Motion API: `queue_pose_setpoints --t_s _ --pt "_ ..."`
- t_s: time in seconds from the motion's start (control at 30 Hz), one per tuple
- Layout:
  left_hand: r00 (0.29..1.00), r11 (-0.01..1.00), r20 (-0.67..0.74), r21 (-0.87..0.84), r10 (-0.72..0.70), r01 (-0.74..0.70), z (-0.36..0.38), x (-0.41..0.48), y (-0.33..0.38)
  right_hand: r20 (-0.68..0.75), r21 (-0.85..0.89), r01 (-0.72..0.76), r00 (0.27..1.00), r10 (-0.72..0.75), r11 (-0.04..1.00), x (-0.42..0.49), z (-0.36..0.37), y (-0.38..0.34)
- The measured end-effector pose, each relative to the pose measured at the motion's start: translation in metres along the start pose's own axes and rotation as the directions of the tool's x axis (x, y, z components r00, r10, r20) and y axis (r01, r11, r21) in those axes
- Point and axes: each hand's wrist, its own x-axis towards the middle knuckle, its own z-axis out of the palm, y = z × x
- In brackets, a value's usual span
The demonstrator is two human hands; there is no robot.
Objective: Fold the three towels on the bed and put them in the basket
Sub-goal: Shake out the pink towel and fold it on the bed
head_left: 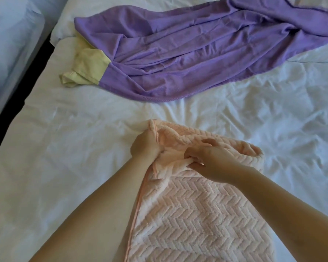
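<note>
While the left hand (144, 146) grips an edge of the pink chevron-textured plush towel (187, 214), the right hand (210, 159) seems to pinch a nearby fold.

This is a bedroom. A big bed (83, 148) with a white sheet fills the view, a pillow (68, 21) lies at its top, and a second bed (9, 44) stands beside it.

Your pink towel (187, 214) leaves the frame at 6 o'clock, the purple towel (197, 53) at 2 o'clock (its far end unseen), and pink folds bury the fingertips of your left hand (145, 146).
</note>
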Motion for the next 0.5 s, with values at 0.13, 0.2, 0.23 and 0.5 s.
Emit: queue_pose_setpoints --t_s 0.13,0.2,0.23,0.5 --pt "0.997 0.885 0.069 -0.465 0.027 0.008 -0.012 0.004 -0.003 0.056 0.009 -0.04 0.998 0.039 0.999 -0.004 -0.006 0.003" --pt "0.984 0.534 0.176 -0.834 0.023 0.136 -0.024 0.007 -0.013 0.054 0.064 -0.052 0.997 0.048 0.997 -0.003 -0.012 0.003" --pt "0.978 0.398 0.21 -0.897 0.007 0.19 -0.027 0.009 -0.021 0.051 0.081 -0.059 0.997 0.055 0.995 -0.002 -0.016 0.003" --pt "0.997 0.938 -0.046 -0.34 0.058 -0.071 -0.016 0.035 -0.025 0.203 0.369 -0.182 0.973 0.113 0.911 0.006 -0.032 -0.005"
